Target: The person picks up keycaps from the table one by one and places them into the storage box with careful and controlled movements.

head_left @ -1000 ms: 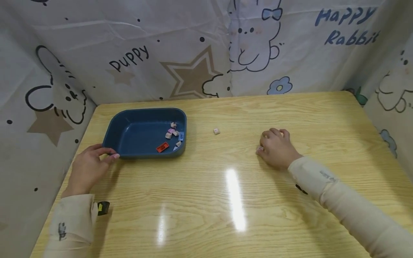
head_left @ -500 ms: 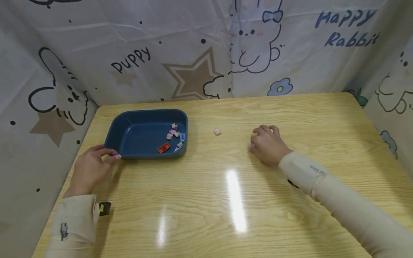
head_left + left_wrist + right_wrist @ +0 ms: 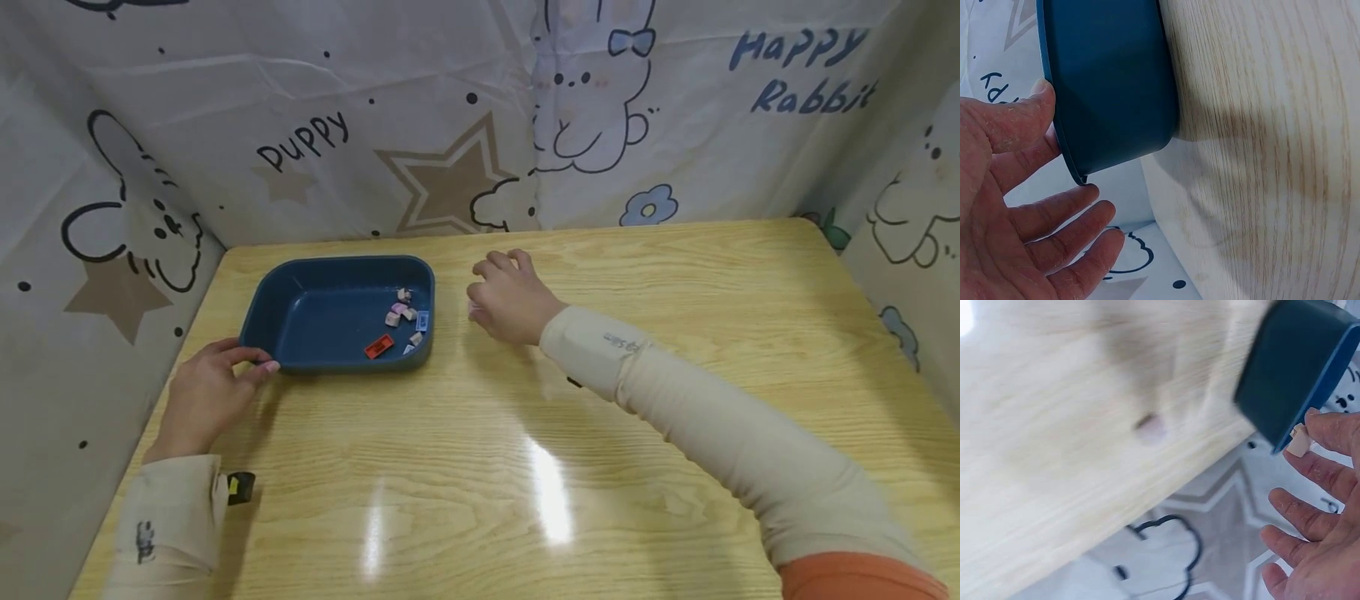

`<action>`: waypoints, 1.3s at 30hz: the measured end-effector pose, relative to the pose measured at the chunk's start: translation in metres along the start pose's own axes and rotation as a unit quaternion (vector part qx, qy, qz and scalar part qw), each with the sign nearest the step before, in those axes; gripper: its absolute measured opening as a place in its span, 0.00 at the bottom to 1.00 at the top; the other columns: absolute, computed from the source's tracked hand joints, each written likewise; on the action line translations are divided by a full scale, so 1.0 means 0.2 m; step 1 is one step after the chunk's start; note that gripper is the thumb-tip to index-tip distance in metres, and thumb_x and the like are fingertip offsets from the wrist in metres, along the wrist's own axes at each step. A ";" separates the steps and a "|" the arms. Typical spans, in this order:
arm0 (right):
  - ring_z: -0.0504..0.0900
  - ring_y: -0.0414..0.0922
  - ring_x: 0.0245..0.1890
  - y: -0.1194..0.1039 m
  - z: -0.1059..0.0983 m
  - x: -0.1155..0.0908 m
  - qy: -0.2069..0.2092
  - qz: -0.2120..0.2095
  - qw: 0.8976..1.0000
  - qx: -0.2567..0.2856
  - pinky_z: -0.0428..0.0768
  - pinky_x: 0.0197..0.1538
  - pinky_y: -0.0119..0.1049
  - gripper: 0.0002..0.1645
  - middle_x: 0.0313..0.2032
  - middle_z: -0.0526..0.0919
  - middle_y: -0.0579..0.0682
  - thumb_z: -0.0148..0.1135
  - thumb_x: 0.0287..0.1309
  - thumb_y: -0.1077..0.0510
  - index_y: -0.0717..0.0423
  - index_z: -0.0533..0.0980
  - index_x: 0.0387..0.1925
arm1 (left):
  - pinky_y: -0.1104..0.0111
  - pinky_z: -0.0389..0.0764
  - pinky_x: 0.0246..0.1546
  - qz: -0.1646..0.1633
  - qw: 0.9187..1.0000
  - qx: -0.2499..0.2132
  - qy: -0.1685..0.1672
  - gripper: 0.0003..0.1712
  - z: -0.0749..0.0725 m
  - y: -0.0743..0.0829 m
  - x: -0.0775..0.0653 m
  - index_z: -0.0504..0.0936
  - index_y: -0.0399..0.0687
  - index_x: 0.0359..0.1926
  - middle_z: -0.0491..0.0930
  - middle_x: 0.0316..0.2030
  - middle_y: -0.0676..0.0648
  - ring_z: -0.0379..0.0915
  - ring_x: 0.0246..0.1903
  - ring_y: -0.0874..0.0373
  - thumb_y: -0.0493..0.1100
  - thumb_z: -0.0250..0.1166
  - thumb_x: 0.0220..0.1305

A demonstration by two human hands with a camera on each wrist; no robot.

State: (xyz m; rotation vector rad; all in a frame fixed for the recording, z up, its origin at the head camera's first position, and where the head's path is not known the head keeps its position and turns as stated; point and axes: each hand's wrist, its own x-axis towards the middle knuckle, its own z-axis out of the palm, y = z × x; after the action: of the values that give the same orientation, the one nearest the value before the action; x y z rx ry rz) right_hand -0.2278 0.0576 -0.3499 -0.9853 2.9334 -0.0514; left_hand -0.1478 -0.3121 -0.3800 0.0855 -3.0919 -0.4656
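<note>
My left hand (image 3: 210, 396) pinches the rim of a dark blue plastic tub (image 3: 330, 367) at its near left corner. In the left wrist view the thumb and forefinger (image 3: 1025, 159) are at the rim, while the other fingers spread below. My right hand (image 3: 513, 296) is above the table, just right of the tub. Its thumb and forefinger pinch a small cream block (image 3: 1299, 441), seen in the right wrist view. A second small pale pink block (image 3: 1150, 428) lies on the table, blurred there and hidden by my right hand in the head view.
Inside the tub's right end lie several small pale blocks (image 3: 393, 319), a red rectangular piece (image 3: 378, 347) and a light blue piece (image 3: 422, 321). The wooden table (image 3: 420, 483) meets a printed cloth (image 3: 360, 192) at the back and sides.
My right hand has moved left and a bit away from me across the table with the block, covering the loose one. My left hand stays at the tub's rim.
</note>
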 end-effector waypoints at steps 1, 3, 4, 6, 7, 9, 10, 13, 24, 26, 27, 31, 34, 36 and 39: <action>0.65 0.55 0.67 -0.03 -0.01 0.03 -0.001 -0.004 1.000 -0.002 0.58 0.70 0.58 0.13 0.62 0.73 0.54 0.57 0.65 0.47 0.49 0.81 0.42 | 0.37 0.68 0.55 0.002 1.000 0.000 0.002 0.23 0.00 0.00 0.00 0.83 0.36 0.44 0.70 0.58 0.25 0.67 0.56 0.28 0.54 0.59 0.66; 0.65 0.53 0.67 -0.07 -0.03 0.07 -0.001 -0.010 1.000 -0.008 0.58 0.70 0.57 0.15 0.63 0.73 0.53 0.56 0.65 0.47 0.48 0.81 0.45 | 0.37 0.68 0.55 0.007 1.000 0.001 0.007 0.22 0.00 0.00 0.00 0.83 0.36 0.44 0.71 0.58 0.24 0.67 0.56 0.28 0.53 0.60 0.66; 0.65 0.53 0.67 -0.10 -0.03 0.09 -0.003 -0.012 1.000 -0.010 0.58 0.70 0.56 0.15 0.63 0.73 0.53 0.56 0.65 0.46 0.47 0.81 0.47 | 0.37 0.68 0.55 0.009 1.000 0.001 0.009 0.22 0.00 -0.01 0.01 0.83 0.36 0.44 0.71 0.58 0.24 0.67 0.56 0.28 0.52 0.60 0.66; 0.64 0.52 0.68 -0.13 -0.04 0.13 -0.008 -0.018 1.000 -0.013 0.57 0.71 0.56 0.17 0.64 0.72 0.52 0.55 0.65 0.45 0.46 0.80 0.49 | 0.37 0.69 0.54 0.016 1.000 0.003 0.017 0.20 0.00 0.00 0.01 0.83 0.36 0.43 0.73 0.56 0.24 0.68 0.56 0.29 0.50 0.62 0.65; 0.64 0.52 0.68 -0.15 -0.04 0.14 -0.010 -0.020 1.000 -0.013 0.57 0.71 0.55 0.17 0.64 0.72 0.52 0.55 0.65 0.45 0.46 0.79 0.50 | 0.37 0.69 0.54 0.018 1.000 0.005 0.019 0.19 0.00 0.00 0.01 0.84 0.36 0.43 0.73 0.55 0.24 0.68 0.56 0.29 0.50 0.62 0.65; 0.63 0.52 0.69 -0.18 -0.05 0.17 -0.014 -0.025 0.999 -0.015 0.57 0.72 0.55 0.19 0.64 0.72 0.52 0.55 0.66 0.44 0.45 0.78 0.52 | 0.38 0.69 0.55 0.022 0.999 0.006 0.022 0.18 0.00 0.00 0.01 0.84 0.36 0.42 0.75 0.54 0.25 0.69 0.56 0.30 0.49 0.63 0.64; 0.63 0.52 0.69 -0.20 -0.05 0.18 -0.016 -0.027 0.999 -0.016 0.56 0.72 0.55 0.19 0.65 0.71 0.52 0.54 0.66 0.44 0.45 0.78 0.53 | 0.38 0.69 0.55 0.024 0.999 0.006 0.024 0.17 -0.01 0.00 0.01 0.84 0.37 0.41 0.75 0.53 0.25 0.69 0.57 0.30 0.48 0.63 0.64; 0.61 0.53 0.71 -0.23 -0.06 0.20 -0.017 -0.035 0.999 -0.019 0.56 0.72 0.55 0.20 0.66 0.70 0.52 0.53 0.67 0.44 0.43 0.77 0.55 | 0.38 0.69 0.56 0.025 0.999 0.006 0.024 0.16 -0.01 0.00 0.02 0.85 0.38 0.40 0.76 0.53 0.25 0.69 0.57 0.31 0.48 0.63 0.64; 0.62 0.51 0.70 -0.29 -0.05 0.25 -0.009 -0.048 0.998 -0.030 0.58 0.71 0.55 0.19 0.67 0.69 0.51 0.53 0.66 0.43 0.42 0.77 0.55 | 0.38 0.68 0.56 0.012 1.000 0.001 0.020 0.17 0.00 0.00 0.02 0.85 0.38 0.40 0.77 0.52 0.26 0.68 0.58 0.31 0.49 0.63 0.64; 0.60 0.52 0.70 -0.30 -0.04 0.26 -0.013 -0.045 0.998 -0.030 0.58 0.71 0.55 0.21 0.68 0.68 0.51 0.54 0.66 0.42 0.42 0.76 0.56 | 0.38 0.68 0.56 0.012 1.000 0.001 0.021 0.16 0.00 0.00 0.02 0.85 0.38 0.40 0.76 0.53 0.26 0.68 0.58 0.31 0.49 0.63 0.64; 0.60 0.53 0.71 -0.30 -0.03 0.26 -0.016 -0.042 0.999 -0.029 0.58 0.72 0.55 0.22 0.68 0.67 0.51 0.54 0.65 0.42 0.42 0.76 0.57 | 0.38 0.68 0.56 0.013 1.000 0.001 0.022 0.16 0.00 -0.01 0.02 0.85 0.38 0.40 0.76 0.53 0.25 0.68 0.58 0.31 0.49 0.63 0.64; 0.58 0.54 0.71 -0.27 -0.01 0.25 -0.021 -0.029 0.999 -0.024 0.56 0.72 0.56 0.24 0.68 0.66 0.51 0.54 0.65 0.40 0.43 0.74 0.59 | 0.38 0.68 0.55 0.013 1.000 0.001 0.023 0.16 0.00 -0.01 0.01 0.85 0.38 0.40 0.74 0.55 0.25 0.68 0.57 0.31 0.48 0.64 0.64; 0.59 0.55 0.71 -0.24 -0.01 0.24 -0.016 -0.015 1.000 -0.016 0.55 0.72 0.56 0.25 0.68 0.66 0.52 0.55 0.65 0.41 0.45 0.74 0.59 | 0.38 0.68 0.56 0.012 1.000 0.001 0.021 0.15 0.00 -0.01 0.01 0.85 0.39 0.40 0.75 0.55 0.25 0.68 0.58 0.31 0.48 0.63 0.64; 0.59 0.55 0.71 -0.22 -0.01 0.23 -0.010 -0.005 1.000 -0.013 0.55 0.72 0.56 0.25 0.68 0.66 0.53 0.55 0.64 0.41 0.47 0.74 0.58 | 0.38 0.68 0.56 0.011 1.000 -0.001 0.018 0.15 -0.01 -0.01 0.01 0.85 0.39 0.40 0.75 0.55 0.25 0.68 0.58 0.31 0.48 0.63 0.64; 0.60 0.54 0.70 -0.18 0.00 0.21 -0.004 0.009 1.000 -0.012 0.56 0.72 0.56 0.25 0.67 0.67 0.53 0.56 0.64 0.41 0.49 0.75 0.57 | 0.37 0.67 0.56 0.007 1.000 -0.002 0.012 0.16 -0.01 -0.01 0.01 0.85 0.39 0.41 0.74 0.56 0.25 0.67 0.59 0.30 0.48 0.62 0.64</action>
State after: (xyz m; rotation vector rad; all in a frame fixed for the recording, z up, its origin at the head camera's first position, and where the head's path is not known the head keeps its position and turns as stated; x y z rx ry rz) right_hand -0.2392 0.0045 -0.3497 -0.9596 2.9425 -0.0113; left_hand -0.1496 -0.3136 -0.3793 0.0676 -3.0653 -0.4676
